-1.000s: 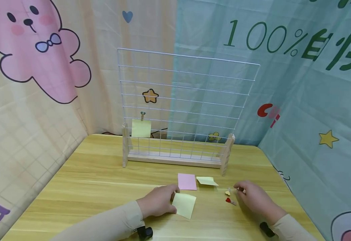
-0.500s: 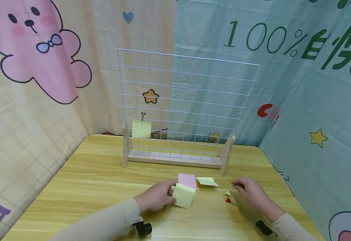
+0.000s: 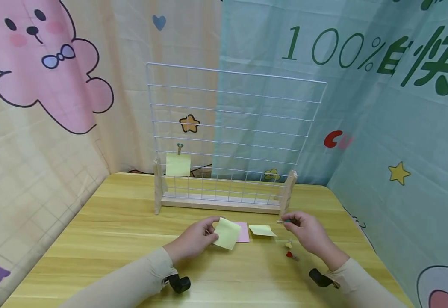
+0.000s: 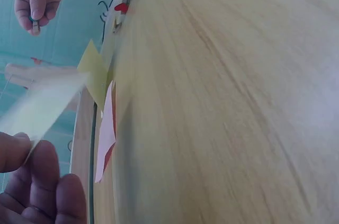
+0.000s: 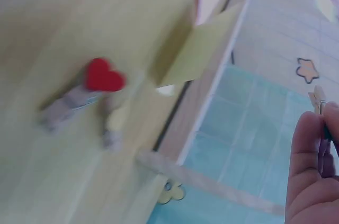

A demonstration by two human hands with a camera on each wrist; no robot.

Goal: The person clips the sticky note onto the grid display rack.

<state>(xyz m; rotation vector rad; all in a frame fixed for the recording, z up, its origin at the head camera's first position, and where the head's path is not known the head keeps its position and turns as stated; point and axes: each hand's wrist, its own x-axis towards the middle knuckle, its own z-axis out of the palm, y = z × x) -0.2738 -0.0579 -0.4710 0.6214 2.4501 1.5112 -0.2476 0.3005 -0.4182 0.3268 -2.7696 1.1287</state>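
Observation:
My left hand (image 3: 193, 239) pinches a pale yellow sticky note (image 3: 227, 234) between thumb and fingers, held above the table in front of the grid rack. In the head view this note partly covers a pink sticky note (image 3: 244, 233) lying on the table. My right hand (image 3: 308, 233) pinches a small wooden clothespin (image 5: 319, 97), its tip pointing away from the fingers and a bit of green at the thumb. Another yellow sticky note (image 3: 261, 231), with a raised edge, lies between the hands. Below my right hand lie a red-heart clothespin (image 5: 105, 75) and a yellow-topped clothespin (image 5: 115, 121).
A white wire grid rack on a wooden base (image 3: 220, 206) stands at the back of the table. On its lower left hangs a yellow note (image 3: 178, 165) under a green-topped clothespin (image 3: 179, 149). Printed curtains (image 3: 131, 85) enclose the table behind and at both sides.
My left hand has lifted the yellow note up and away from me, toward the rack. My right hand has risen from beside the loose clothespins and moved left and forward with its clothespin.

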